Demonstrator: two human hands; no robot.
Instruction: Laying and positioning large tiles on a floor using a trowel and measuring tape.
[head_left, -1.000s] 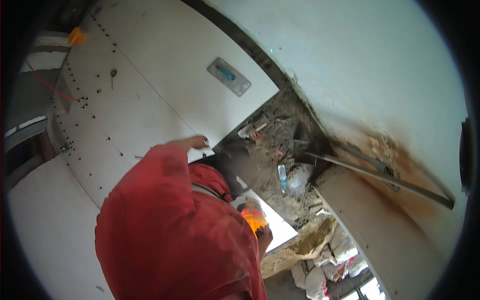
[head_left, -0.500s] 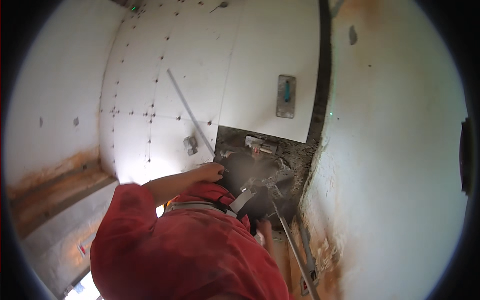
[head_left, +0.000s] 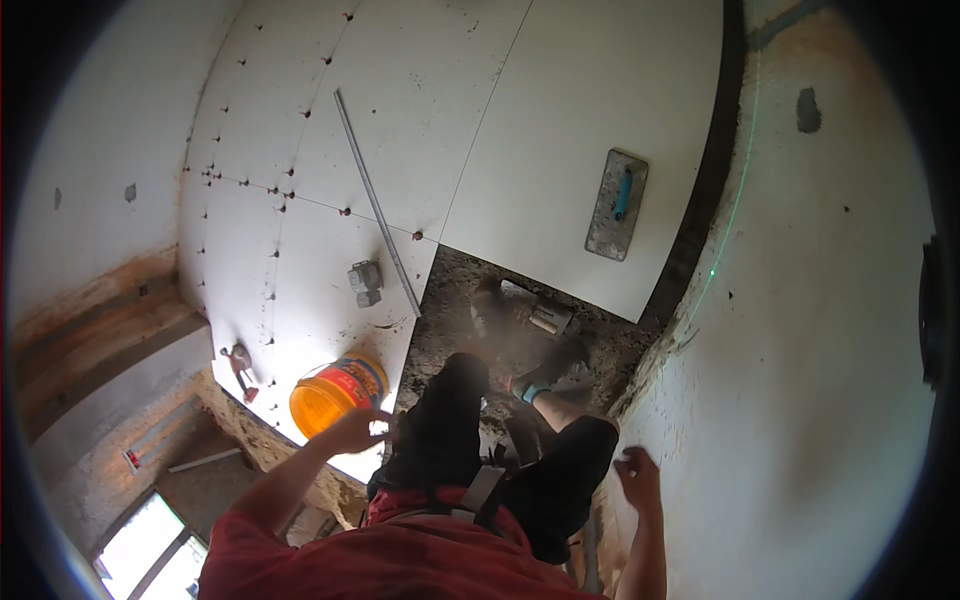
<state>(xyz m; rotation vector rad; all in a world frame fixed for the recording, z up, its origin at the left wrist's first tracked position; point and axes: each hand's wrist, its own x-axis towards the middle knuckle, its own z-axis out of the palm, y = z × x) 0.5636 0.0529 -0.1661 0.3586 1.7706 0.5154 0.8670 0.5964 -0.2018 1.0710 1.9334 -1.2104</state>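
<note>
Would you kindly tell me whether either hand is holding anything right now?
Nothing is held: the left hand hangs free near the orange bucket, and the right hand rests open against the wall.

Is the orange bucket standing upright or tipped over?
Upright. The orange bucket stands on the white tile with its open mouth facing up; the left hand is right beside it. Whether anything is inside, cannot tell.

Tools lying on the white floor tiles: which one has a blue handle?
The flat grey trowel, lying alone on the large tile toward the right wall. The long metal straightedge and the small grey block show no blue.
</note>
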